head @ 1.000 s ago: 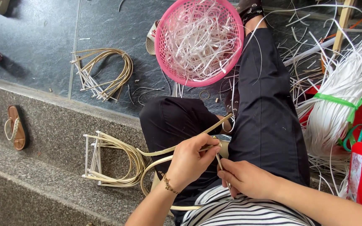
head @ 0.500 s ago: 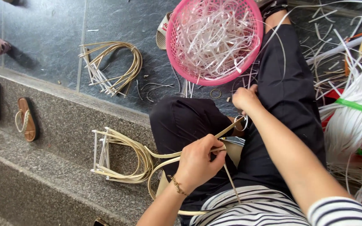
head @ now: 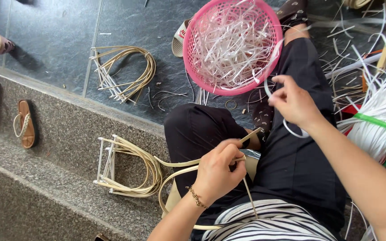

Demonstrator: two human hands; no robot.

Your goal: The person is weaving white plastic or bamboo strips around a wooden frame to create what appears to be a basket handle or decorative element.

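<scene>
Your left hand (head: 220,172) pinches the bent tan cane strips (head: 179,163) tight over your lap. Your right hand (head: 293,102) grips a white plastic strip (head: 291,130) beside the pink basket (head: 193,67). Pull sharply and it may snag the basket, tipping it.

Right forearm (head: 358,178) cut off by right edge & bottom. White strip bundle (head: 380,111) runs out of view right. Pink basket (head: 193,67) top rim cropped. Left hand (head: 217,172) covers where the tan strips (head: 175,165) meet. Far-left shoe (head: 1,44) blurry.
</scene>
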